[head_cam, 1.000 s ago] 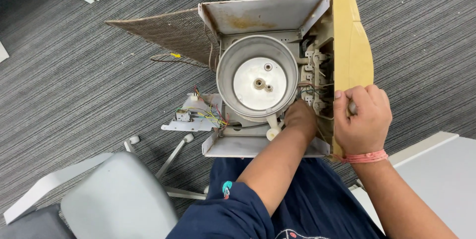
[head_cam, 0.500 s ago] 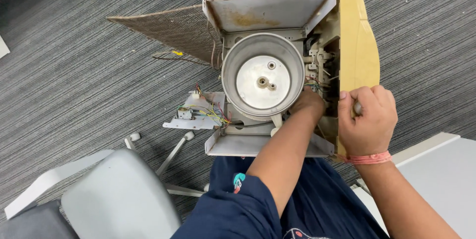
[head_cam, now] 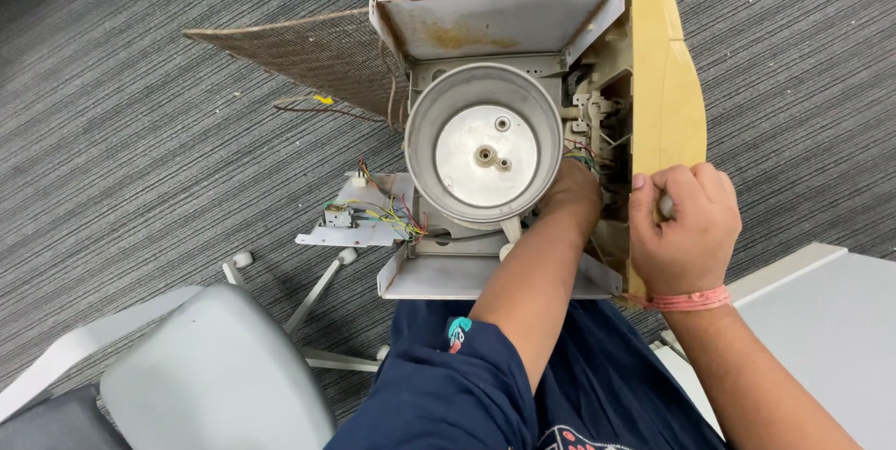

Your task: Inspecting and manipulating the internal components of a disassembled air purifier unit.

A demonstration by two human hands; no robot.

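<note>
Gripping the upright yellowed panel (head_cam: 667, 86), right hand (head_cam: 684, 231) fisted.

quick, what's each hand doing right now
left hand: reaching into the opened appliance beside the round metal drum; fingers hidden, grip cannot be told.
right hand: closed on the yellowed plastic panel.

An old opened machine (head_cam: 523, 133) is seen on the grey carpet (head_cam: 140, 133). Its yellowed front panel (head_cam: 667, 86), at three o'clock, is gripped by the right hand (head_cam: 686, 231). The left hand (head_cam: 571, 190) is tucked inside beside the round metal bowl (head_cam: 483, 144). A small wired board (head_cam: 359, 217) lies at nine o'clock.
</note>
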